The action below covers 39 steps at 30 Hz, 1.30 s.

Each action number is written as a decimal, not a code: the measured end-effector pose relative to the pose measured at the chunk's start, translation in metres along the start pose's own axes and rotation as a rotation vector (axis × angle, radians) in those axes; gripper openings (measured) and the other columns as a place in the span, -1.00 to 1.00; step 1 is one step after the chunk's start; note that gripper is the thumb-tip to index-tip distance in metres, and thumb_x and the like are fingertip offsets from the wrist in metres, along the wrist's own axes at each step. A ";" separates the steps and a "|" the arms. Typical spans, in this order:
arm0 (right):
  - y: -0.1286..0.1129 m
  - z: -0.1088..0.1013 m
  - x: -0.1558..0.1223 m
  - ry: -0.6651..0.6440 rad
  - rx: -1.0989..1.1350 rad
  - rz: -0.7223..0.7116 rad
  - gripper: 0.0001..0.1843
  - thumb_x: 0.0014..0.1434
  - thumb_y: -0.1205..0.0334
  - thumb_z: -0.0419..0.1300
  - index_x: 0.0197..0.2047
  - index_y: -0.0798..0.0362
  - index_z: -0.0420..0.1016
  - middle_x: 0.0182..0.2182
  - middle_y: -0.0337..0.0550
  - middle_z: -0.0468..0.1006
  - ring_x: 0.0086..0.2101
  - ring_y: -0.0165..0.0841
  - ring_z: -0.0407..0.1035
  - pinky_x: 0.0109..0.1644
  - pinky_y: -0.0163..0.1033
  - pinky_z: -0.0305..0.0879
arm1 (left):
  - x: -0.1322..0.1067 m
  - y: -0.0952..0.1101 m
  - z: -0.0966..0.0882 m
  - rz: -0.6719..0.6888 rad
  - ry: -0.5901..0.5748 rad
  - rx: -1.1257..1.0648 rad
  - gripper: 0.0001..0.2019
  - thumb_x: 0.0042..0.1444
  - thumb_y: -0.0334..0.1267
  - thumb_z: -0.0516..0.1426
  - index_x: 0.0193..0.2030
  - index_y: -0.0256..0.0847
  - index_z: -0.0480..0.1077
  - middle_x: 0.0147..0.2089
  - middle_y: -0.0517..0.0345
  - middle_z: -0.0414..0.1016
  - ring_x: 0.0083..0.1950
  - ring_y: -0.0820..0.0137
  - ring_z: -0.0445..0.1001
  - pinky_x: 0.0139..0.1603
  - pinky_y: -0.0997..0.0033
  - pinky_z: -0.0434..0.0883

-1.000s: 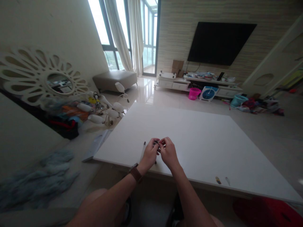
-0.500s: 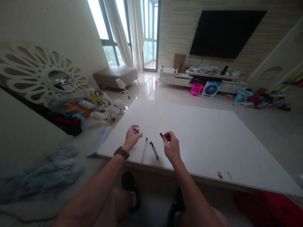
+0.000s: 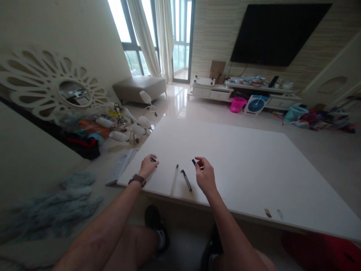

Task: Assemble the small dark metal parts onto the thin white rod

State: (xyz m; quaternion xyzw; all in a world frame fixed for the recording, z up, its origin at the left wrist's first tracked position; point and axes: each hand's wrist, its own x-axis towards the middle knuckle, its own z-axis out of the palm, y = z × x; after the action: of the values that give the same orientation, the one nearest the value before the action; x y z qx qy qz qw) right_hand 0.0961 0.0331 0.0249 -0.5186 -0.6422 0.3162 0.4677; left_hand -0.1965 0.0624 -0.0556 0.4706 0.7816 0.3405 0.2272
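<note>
By the near edge of the white table [image 3: 239, 162], my left hand [image 3: 147, 166] pinched a small dark piece [image 3: 153, 159] and my right hand [image 3: 205, 176] pinched a dark cap [image 3: 193, 162], a clear tube [image 3: 174, 180] and black pen part [image 3: 186, 180] lying on the table between them.

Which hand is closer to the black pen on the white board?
Right. The right hand sits just right of the black pen; the left hand is farther left, beyond the pale tube.
</note>
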 end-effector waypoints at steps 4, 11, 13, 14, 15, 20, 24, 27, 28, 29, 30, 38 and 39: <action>-0.002 0.000 -0.003 -0.009 -0.002 -0.003 -0.71 0.24 0.26 0.07 -0.02 0.08 0.52 -0.29 -0.08 0.53 -0.28 -0.25 0.41 -0.20 -0.17 0.33 | 0.002 -0.015 -0.001 -0.076 0.045 0.090 -0.58 -0.07 -0.34 0.24 -0.01 -0.18 0.38 -0.36 0.18 0.49 -0.35 0.37 0.50 -0.34 0.49 0.32; -0.001 -0.010 -0.004 -0.014 -0.022 -0.023 -0.73 0.24 0.24 0.08 -0.06 0.07 0.52 -0.30 -0.08 0.54 -0.28 -0.25 0.41 -0.18 -0.15 0.32 | 0.002 -0.027 -0.010 -0.149 0.066 0.231 -0.71 0.04 -0.17 0.20 -0.09 -0.16 0.43 -0.21 0.02 0.56 -0.14 0.21 0.53 -0.16 0.37 0.36; -0.001 -0.014 -0.003 -0.010 -0.019 -0.016 -0.74 0.24 0.24 0.08 -0.07 0.07 0.52 -0.30 -0.08 0.54 -0.29 -0.25 0.41 -0.20 -0.16 0.32 | 0.001 -0.028 -0.013 -0.172 0.052 0.270 -0.71 0.04 -0.14 0.19 -0.10 -0.17 0.45 -0.19 -0.03 0.55 -0.12 0.17 0.53 -0.13 0.33 0.39; -0.001 -0.016 -0.002 -0.007 -0.016 -0.013 -0.74 0.24 0.24 0.08 -0.08 0.07 0.52 -0.30 -0.08 0.54 -0.29 -0.25 0.41 -0.20 -0.16 0.32 | 0.001 -0.029 -0.014 -0.181 0.051 0.294 -0.68 0.04 -0.11 0.18 -0.08 -0.17 0.46 -0.15 -0.06 0.54 -0.09 0.14 0.53 -0.10 0.30 0.40; -0.002 -0.017 -0.001 -0.003 -0.011 -0.010 -0.75 0.24 0.24 0.08 -0.09 0.07 0.53 -0.29 -0.07 0.55 -0.29 -0.25 0.42 -0.21 -0.16 0.33 | 0.000 -0.029 -0.015 -0.190 0.058 0.322 -0.63 0.05 -0.08 0.17 -0.03 -0.17 0.46 -0.08 -0.11 0.52 -0.04 0.09 0.52 -0.06 0.25 0.40; -0.005 -0.022 0.001 0.009 0.018 -0.024 -0.76 0.23 0.27 0.07 -0.11 0.06 0.53 -0.28 -0.07 0.56 -0.27 -0.25 0.43 -0.19 -0.15 0.34 | -0.005 -0.028 -0.008 -0.238 0.114 0.469 -0.38 0.06 0.05 0.12 0.25 -0.13 0.35 0.21 -0.28 0.26 0.25 -0.17 0.28 0.19 -0.07 0.28; -0.007 -0.025 0.002 0.020 0.026 -0.038 -0.76 0.23 0.30 0.06 -0.13 0.07 0.53 -0.28 -0.08 0.56 -0.27 -0.25 0.43 -0.18 -0.15 0.34 | -0.007 -0.029 -0.002 -0.265 0.102 0.529 -0.33 0.06 0.09 0.09 0.28 -0.17 0.32 0.22 -0.28 0.21 0.27 -0.22 0.23 0.23 -0.15 0.24; -0.008 -0.028 0.001 0.023 0.030 -0.044 -0.76 0.23 0.31 0.06 -0.14 0.06 0.53 -0.29 -0.08 0.56 -0.27 -0.25 0.44 -0.18 -0.15 0.35 | -0.009 -0.025 -0.001 -0.274 0.102 0.553 -0.22 0.06 0.11 0.10 0.36 -0.29 0.20 0.27 -0.36 0.18 0.30 -0.24 0.19 0.25 -0.20 0.20; -0.008 -0.029 0.001 0.024 0.031 -0.047 -0.76 0.23 0.31 0.06 -0.14 0.06 0.54 -0.29 -0.08 0.56 -0.27 -0.25 0.44 -0.18 -0.15 0.35 | -0.010 -0.020 -0.001 -0.274 0.114 0.560 -0.18 0.05 0.10 0.11 0.39 -0.34 0.13 0.29 -0.40 0.16 0.32 -0.24 0.17 0.26 -0.21 0.19; -0.008 -0.031 0.001 0.025 0.030 -0.051 -0.76 0.23 0.31 0.06 -0.14 0.05 0.54 -0.29 -0.08 0.56 -0.27 -0.25 0.44 -0.18 -0.15 0.35 | -0.011 -0.014 -0.001 -0.263 0.133 0.569 -0.14 0.05 0.09 0.13 0.41 -0.38 0.07 0.31 -0.44 0.13 0.34 -0.24 0.15 0.26 -0.21 0.19; -0.008 -0.032 0.000 0.027 0.028 -0.055 -0.76 0.23 0.31 0.06 -0.14 0.05 0.54 -0.28 -0.08 0.56 -0.27 -0.25 0.44 -0.17 -0.15 0.35 | -0.013 -0.005 0.001 -0.241 0.152 0.577 -0.12 0.05 0.07 0.14 0.43 -0.40 0.03 0.33 -0.47 0.12 0.35 -0.24 0.14 0.25 -0.21 0.19; -0.008 -0.041 0.004 0.073 0.014 -0.086 -0.68 0.25 0.31 0.05 -0.01 0.11 0.54 -0.22 -0.02 0.56 -0.25 -0.25 0.43 -0.16 -0.15 0.36 | -0.066 0.084 0.068 0.140 -0.317 0.461 -0.61 0.20 0.05 0.07 -0.24 -0.26 0.52 -0.19 -0.17 0.60 -0.11 0.16 0.57 -0.08 0.29 0.39; -0.008 -0.041 0.005 0.074 0.008 -0.091 -0.68 0.26 0.31 0.05 -0.02 0.11 0.54 -0.21 -0.01 0.56 -0.25 -0.25 0.42 -0.16 -0.14 0.36 | -0.075 0.087 0.080 0.144 -0.351 0.457 -0.58 0.18 0.09 0.08 -0.32 -0.26 0.52 -0.23 -0.21 0.60 -0.14 0.13 0.58 -0.11 0.28 0.39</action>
State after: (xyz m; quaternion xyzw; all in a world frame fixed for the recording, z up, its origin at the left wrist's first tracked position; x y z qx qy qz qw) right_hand 0.1310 0.0323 0.0479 -0.4984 -0.6462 0.2778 0.5068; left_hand -0.0579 0.0493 -0.0408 0.6157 0.7512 0.0843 0.2224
